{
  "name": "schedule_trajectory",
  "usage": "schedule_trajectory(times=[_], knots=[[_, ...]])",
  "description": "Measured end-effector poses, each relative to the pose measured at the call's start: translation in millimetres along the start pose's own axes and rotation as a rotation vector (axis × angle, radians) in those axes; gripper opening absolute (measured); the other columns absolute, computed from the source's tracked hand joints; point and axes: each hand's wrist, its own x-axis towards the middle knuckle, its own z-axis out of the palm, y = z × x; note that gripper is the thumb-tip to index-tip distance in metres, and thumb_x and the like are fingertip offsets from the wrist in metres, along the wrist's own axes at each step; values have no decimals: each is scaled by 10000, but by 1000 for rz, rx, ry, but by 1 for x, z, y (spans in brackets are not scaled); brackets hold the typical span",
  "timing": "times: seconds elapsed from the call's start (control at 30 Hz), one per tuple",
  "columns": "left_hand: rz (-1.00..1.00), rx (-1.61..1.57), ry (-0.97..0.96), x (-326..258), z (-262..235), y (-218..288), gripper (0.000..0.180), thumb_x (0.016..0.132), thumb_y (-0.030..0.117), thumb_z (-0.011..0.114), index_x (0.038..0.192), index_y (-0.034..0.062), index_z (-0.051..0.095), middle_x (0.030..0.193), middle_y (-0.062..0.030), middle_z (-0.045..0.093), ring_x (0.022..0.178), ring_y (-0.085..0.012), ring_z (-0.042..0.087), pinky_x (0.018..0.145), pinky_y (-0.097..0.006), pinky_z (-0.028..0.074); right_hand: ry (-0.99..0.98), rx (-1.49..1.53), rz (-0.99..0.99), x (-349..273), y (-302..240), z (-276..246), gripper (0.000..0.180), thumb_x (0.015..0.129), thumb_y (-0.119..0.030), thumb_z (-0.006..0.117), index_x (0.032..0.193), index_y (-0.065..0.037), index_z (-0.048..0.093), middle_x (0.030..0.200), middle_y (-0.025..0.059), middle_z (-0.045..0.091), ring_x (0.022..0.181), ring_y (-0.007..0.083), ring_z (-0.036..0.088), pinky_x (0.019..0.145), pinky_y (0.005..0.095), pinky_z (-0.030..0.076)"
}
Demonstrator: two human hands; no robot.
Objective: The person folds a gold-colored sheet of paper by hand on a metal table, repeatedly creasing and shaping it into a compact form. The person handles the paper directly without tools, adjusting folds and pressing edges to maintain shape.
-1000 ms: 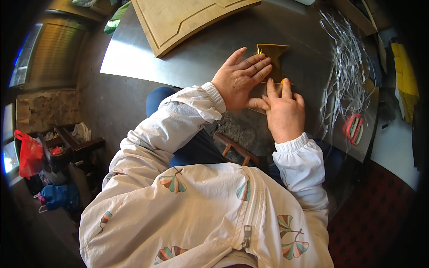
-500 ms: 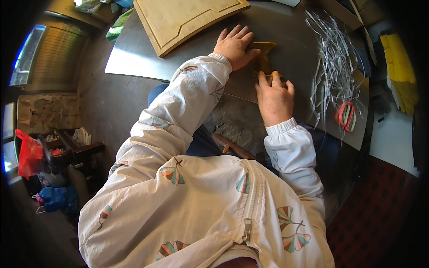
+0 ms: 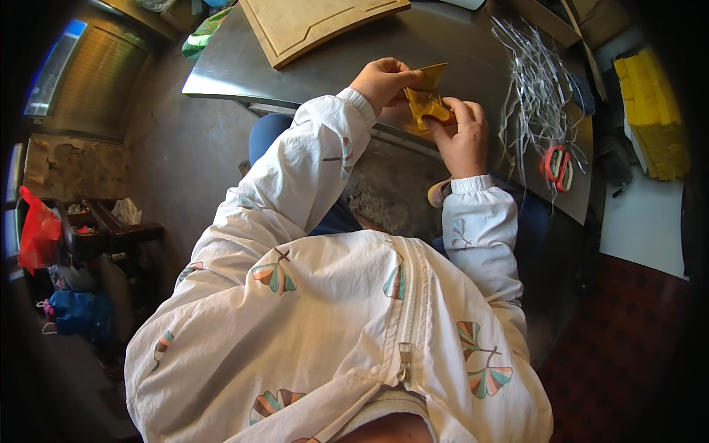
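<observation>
- Yellow folded sheet is held between my two hands, over the near edge of the table, one pointed corner sticking out away from me.
- My left hand pinches it along the upper left side, thumb pressed against curled fingers.
- My right hand grasps its lower right part, thumb on the near side and fingers bent over from the right.
- White sleeves with a leaf print cover my arms right up to both hands.
- Metal table spreads out beyond my hands.
- Silvery strips lie heaped to the right of my right hand, some reaching the red-handled scissors, which lie a little nearer to me.
- Grooved wooden board lies beyond my left hand, off to its left.
- Yellow stack is well apart, far right of my right hand.
- Red bag is far left of my left hand, with a blue bag nearer my body.
</observation>
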Motion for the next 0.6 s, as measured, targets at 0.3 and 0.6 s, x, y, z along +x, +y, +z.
schedule_trajectory(times=[0.3,0.6], knots=[[-104,-393,-190,-43,12,5,193,960,258,672,1001,80,611,921,-13,663,829,-118,647,784,-293,547,63,70,-265,-14,-30,-50,494,683,-177,864,1139,-140,678,967,79,556,870,272,571,753,403,468],[-32,-353,-109,-59,27,11,179,950,273,690,957,108,620,866,13,645,732,-76,584,677,-245,502,114,352,-17,-19,-44,-63,179,812,-112,777,789,-13,629,963,89,608,751,191,604,650,314,500]])
